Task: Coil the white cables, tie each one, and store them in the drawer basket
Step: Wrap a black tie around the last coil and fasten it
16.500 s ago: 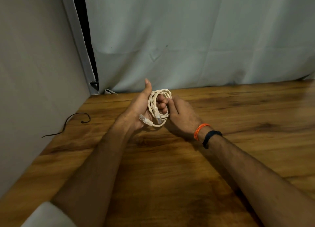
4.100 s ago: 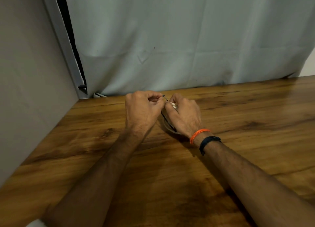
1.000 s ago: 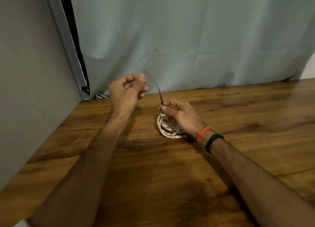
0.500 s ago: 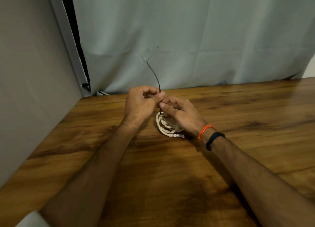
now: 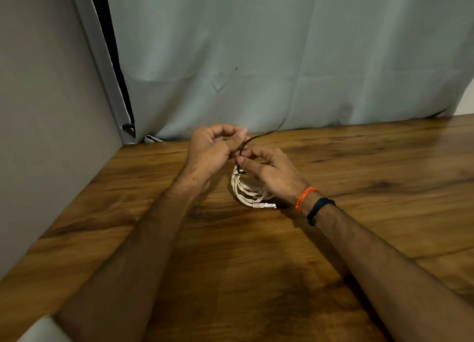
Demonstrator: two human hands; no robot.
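Coiled white ethernet cable (image 5: 246, 190) flat on wooden table (image 5: 359, 213), partly under R hand (image 5: 270, 169). L hand (image 5: 210, 150) + R hand both pinching black zip tie (image 5: 250, 141) looped thru coil, tail pointing right.

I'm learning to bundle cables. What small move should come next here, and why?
Probably pull the black tie snug: it loops the white cable coil on the table, its tail free, while the left hand and right hand pinch it.
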